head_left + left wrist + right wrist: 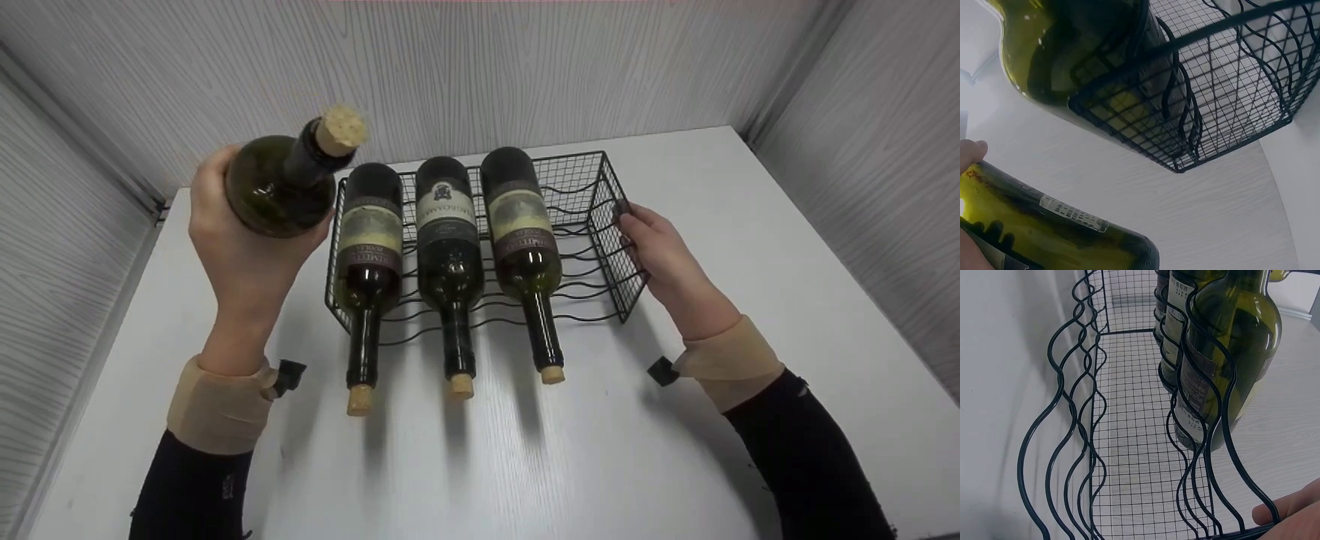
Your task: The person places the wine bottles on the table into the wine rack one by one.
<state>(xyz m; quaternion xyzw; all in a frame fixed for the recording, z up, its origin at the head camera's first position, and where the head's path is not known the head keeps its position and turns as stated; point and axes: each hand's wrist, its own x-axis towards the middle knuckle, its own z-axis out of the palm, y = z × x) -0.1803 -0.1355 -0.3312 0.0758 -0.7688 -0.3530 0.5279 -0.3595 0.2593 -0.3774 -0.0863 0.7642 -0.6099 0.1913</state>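
In the head view my left hand (251, 255) grips a corked green wine bottle (277, 191), raised left of the rack with its neck toward the camera. The left wrist view shows that bottle's body (1055, 219) with a barcode label, apart from the rack. My right hand (664, 251) holds the right end of a black wire wine rack (619, 262). Three corked bottles lie side by side in it, necks toward me: a left bottle (371, 232), a middle bottle (448, 225) and a right bottle (521, 217). Wavy wires (1072, 416) bear them.
The rack stands on a white table (480, 465) near a grey wood-grain back wall (450, 75). Similar panels rise at the left (67, 225) and the right (870, 150). Bottle necks jut past the rack's front edge.
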